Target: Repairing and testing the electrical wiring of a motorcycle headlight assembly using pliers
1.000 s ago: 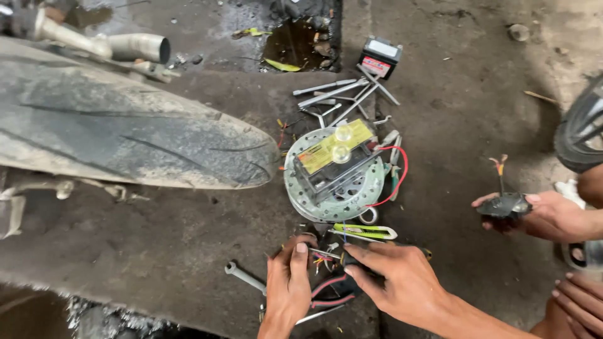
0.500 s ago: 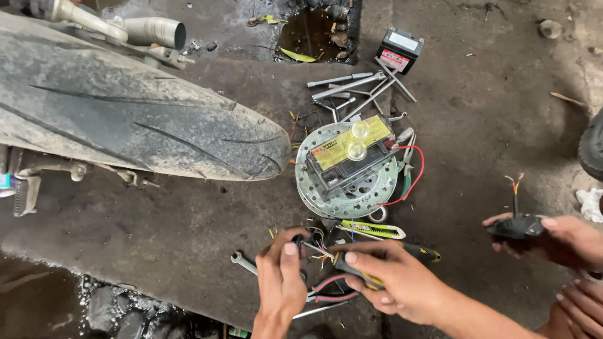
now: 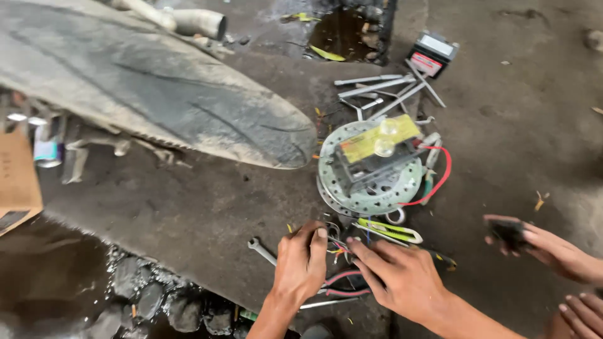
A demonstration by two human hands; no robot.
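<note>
My left hand (image 3: 303, 263) and my right hand (image 3: 399, 276) rest close together on the concrete floor, low in the view, fingers working on a bundle of coloured wires (image 3: 336, 245) between them. Red cables (image 3: 342, 284) run under both hands. Both hands pinch at the wires; the exact grip is hidden by the fingers. Just above lies a green-handled tool (image 3: 389, 231), and beyond it a brake disc (image 3: 367, 182) with a yellow-topped black part (image 3: 377, 147) and a red wire loop (image 3: 440, 179).
A worn motorcycle tyre (image 3: 157, 94) fills the upper left, with an exhaust pipe (image 3: 198, 22) behind. A spanner (image 3: 260, 250), several long wrenches (image 3: 383, 88) and a small black battery (image 3: 432, 55) lie around. Another person's hand (image 3: 546, 248) at right holds a dark part. A puddle (image 3: 342, 34) sits at top.
The view has shifted so everything sits lower and further right. My hands stay on the wire bundle, fingers shifting slightly. The other person's hand has drifted right.
</note>
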